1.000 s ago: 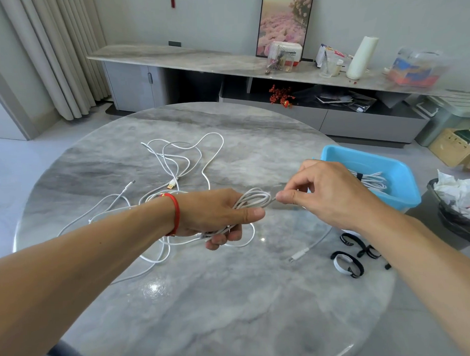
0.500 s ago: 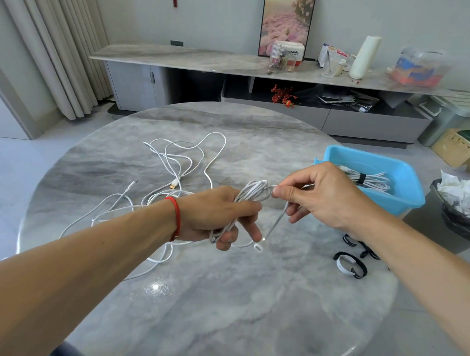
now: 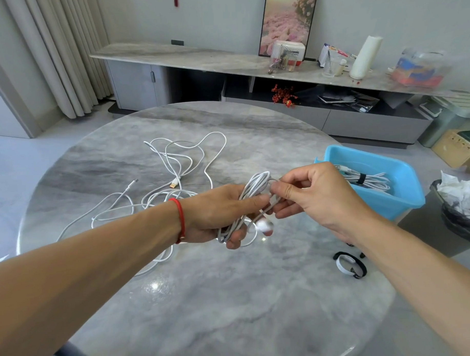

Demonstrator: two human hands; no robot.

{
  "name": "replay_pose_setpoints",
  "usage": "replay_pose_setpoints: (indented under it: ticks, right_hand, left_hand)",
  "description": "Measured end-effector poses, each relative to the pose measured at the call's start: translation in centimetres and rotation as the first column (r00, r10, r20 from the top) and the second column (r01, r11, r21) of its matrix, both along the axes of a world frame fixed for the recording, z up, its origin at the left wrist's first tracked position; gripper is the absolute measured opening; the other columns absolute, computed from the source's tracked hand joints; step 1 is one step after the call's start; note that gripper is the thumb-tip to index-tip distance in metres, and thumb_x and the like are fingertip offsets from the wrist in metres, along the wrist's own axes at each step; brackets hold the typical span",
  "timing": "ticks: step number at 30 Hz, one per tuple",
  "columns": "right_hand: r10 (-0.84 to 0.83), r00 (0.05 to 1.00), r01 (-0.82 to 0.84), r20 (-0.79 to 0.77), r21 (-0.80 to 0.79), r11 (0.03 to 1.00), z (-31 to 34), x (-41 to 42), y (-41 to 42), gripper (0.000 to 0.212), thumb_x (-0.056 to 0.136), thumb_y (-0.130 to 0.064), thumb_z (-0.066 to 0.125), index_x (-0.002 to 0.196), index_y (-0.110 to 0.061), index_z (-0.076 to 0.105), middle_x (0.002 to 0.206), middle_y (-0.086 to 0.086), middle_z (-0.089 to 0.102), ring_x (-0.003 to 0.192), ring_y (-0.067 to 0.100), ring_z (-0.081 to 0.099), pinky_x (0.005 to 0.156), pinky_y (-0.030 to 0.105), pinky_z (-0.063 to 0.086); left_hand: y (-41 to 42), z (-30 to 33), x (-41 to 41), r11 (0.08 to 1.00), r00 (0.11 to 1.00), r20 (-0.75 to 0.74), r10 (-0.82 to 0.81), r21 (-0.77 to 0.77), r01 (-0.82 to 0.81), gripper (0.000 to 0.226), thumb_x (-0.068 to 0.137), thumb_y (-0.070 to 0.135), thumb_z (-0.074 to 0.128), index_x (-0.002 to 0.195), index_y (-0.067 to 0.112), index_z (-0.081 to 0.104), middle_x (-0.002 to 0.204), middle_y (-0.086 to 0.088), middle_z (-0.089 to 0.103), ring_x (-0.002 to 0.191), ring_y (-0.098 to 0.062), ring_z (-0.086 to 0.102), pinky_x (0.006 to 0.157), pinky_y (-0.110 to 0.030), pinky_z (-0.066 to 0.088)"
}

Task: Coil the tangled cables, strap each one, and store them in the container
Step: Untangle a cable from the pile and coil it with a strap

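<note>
Left of the blue container (image 3: 404,172), above the counter (image 3: 232,297), left hand (image 3: 216,213) grips the coiled cable (image 3: 253,193); right hand (image 3: 314,193) fingers pinch its tail. Wrap snugly, then strap.

Glossy grey marble table (image 3: 206,298) — smooth blue plastic container (image 3: 397,198), braided-looking coiled cable (image 3: 253,189).
</note>
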State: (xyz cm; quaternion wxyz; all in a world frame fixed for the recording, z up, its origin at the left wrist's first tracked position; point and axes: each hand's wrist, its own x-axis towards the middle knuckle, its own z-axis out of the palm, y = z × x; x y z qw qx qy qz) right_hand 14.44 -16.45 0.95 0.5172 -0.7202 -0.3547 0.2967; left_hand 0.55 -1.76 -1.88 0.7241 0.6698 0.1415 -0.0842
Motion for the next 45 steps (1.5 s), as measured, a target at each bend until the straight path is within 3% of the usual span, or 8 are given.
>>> replay_pose_setpoints:
  ticks: [10, 14, 17, 20, 24, 29, 40, 45]
  right_hand:
    - [-0.102, 0.995, 0.102, 0.02, -0.015, 0.995, -0.5, -0.7, 0.4, 0.041, 0.077, -0.02, 0.091, 0.101, -0.003, 0.063, 0.073, 0.016, 0.076, 0.061, 0.031, 0.074, 0.056, 0.037, 0.062]
    - [-0.036, 0.999, 0.033, -0.012, -0.159, 0.987, -0.4, -1.1, 0.3, 0.041, 0.092, -0.041, 0.073, 0.11, -0.008, 0.056, 0.084, 0.012, 0.078, 0.073, 0.033, 0.076, 0.067, 0.046, 0.064]
    - [0.076, 0.974, -0.135, -0.211, -0.283, 0.95, -0.2, -1.0, -0.2, 0.06, 0.098, -0.063, 0.049, 0.11, -0.005, 0.063, 0.085, 0.018, 0.076, 0.066, 0.033, 0.072, 0.055, 0.039, 0.06]
    - [0.109, 0.924, -0.182, -0.366, -0.171, 0.968, 0.4, -0.7, -0.4, 0.068, 0.093, -0.065, 0.054, 0.111, -0.001, 0.068, 0.084, 0.022, 0.071, 0.062, 0.031, 0.067, 0.051, 0.033, 0.055]
    - [0.157, 0.987, -0.159, -0.021, -0.097, 0.983, -0.8, -1.0, 0.0, 0.01, 0.099, -0.01, 0.067, 0.095, -0.001, 0.069, 0.076, 0.014, 0.073, 0.06, 0.022, 0.068, 0.054, 0.029, 0.056]
    - [0.263, 0.955, -0.237, 0.139, -0.181, 0.954, -1.9, -1.8, 0.7, 0.004, 0.097, -0.007, 0.069, 0.093, -0.007, 0.067, 0.072, 0.009, 0.075, 0.059, 0.026, 0.072, 0.054, 0.032, 0.056]
    - [0.121, 0.881, -0.117, 0.458, -0.037, 0.992, -0.9, -1.0, 0.4, 0.045, 0.081, -0.04, 0.085, 0.106, -0.036, 0.048, 0.07, -0.009, 0.073, 0.05, 0.015, 0.067, 0.049, 0.022, 0.05]
    - [0.01, 0.932, -0.003, 0.363, -0.021, 1.0, -0.2, -0.3, 0.2, 0.088, 0.052, -0.072, 0.086, 0.119, -0.037, 0.041, 0.092, -0.005, 0.071, 0.069, 0.022, 0.071, 0.061, 0.035, 0.057]
  left_hand:
    - [0.1, 0.1, -0.1, 0.996, 0.999, 0.041, -0.031, 0.09, 0.027, 0.02, 0.102, 0.026, 0.057, 0.109, 0.007, 0.058, 0.067, -0.004, 0.05, 0.043, -0.018, 0.046, 0.047, -0.03, 0.043]
    - [0.0, -0.3, 0.3, 0.973, 0.98, 0.085, 0.179, 0.13, -0.189, 0.012, 0.103, 0.017, 0.053, 0.093, 0.01, 0.053, 0.063, -0.004, 0.05, 0.045, -0.021, 0.053, 0.046, -0.031, 0.05]
    - [1.0, -0.7, 0.3, 0.919, 0.937, 0.13, 0.324, 0.192, -0.344, 0.014, 0.103, 0.01, 0.048, 0.09, 0.009, 0.046, 0.063, -0.006, 0.052, 0.052, -0.029, 0.063, 0.056, -0.046, 0.058]
    - [1.8, -1.0, 0.1, 0.887, 0.915, 0.132, 0.381, 0.225, -0.402, 0.012, 0.102, 0.006, 0.045, 0.091, 0.009, 0.044, 0.065, -0.008, 0.051, 0.055, -0.033, 0.065, 0.065, -0.057, 0.058]
    - [1.5, -1.0, 0.2, 0.911, 0.916, 0.078, 0.392, 0.104, -0.399, 0.011, 0.103, 0.007, 0.048, 0.092, 0.007, 0.047, 0.065, -0.01, 0.052, 0.06, -0.032, 0.067, 0.067, -0.053, 0.061]
    - [0.6, -0.4, 0.2, 0.964, 0.964, 0.028, 0.264, 0.02, -0.265, 0.011, 0.102, 0.008, 0.052, 0.093, 0.003, 0.054, 0.073, -0.013, 0.054, 0.065, -0.028, 0.063, 0.071, -0.045, 0.061]
    - [0.4, 0.9, -0.2, 0.985, 0.995, 0.08, 0.053, -0.165, -0.039, 0.02, 0.105, 0.025, 0.048, 0.102, 0.007, 0.055, 0.082, -0.013, 0.056, 0.06, -0.021, 0.052, 0.058, -0.034, 0.049]
    - [-0.1, 1.3, -0.5, 0.933, 0.993, 0.096, -0.073, -0.346, 0.102, 0.032, 0.105, 0.037, 0.04, 0.082, 0.018, 0.05, 0.072, -0.002, 0.042, 0.056, -0.013, 0.04, 0.053, -0.025, 0.042]
